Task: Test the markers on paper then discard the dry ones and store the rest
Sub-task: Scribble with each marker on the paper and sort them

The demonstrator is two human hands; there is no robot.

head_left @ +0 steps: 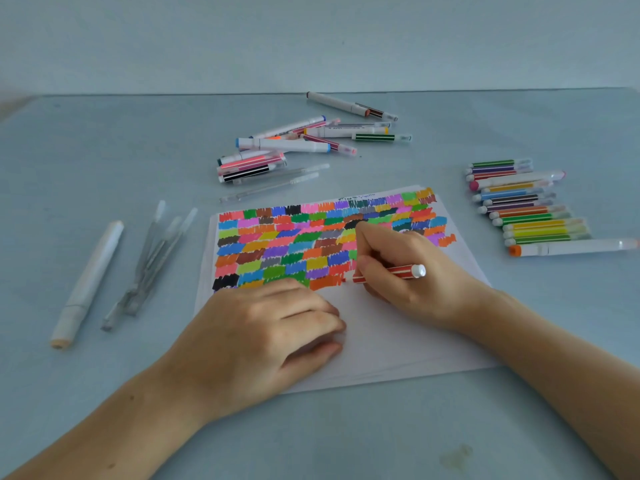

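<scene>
A white sheet of paper (398, 327) lies in front of me, its upper half filled with many coloured scribble patches. My right hand (405, 271) grips a red striped marker (398, 273), uncapped, its tip touching the paper beside an orange patch. My left hand (266, 327) rests on the paper's lower left with fingers curled loosely; whether it holds anything is hidden. A loose pile of markers (304, 140) lies beyond the paper. A neat row of striped markers (530, 206) lies to the right.
At the left lie a thick white marker (86, 285) and a few clear pens (152, 261). Two clear pens (273, 185) lie just above the paper. The table is light blue, its far edge (173, 95) against a wall.
</scene>
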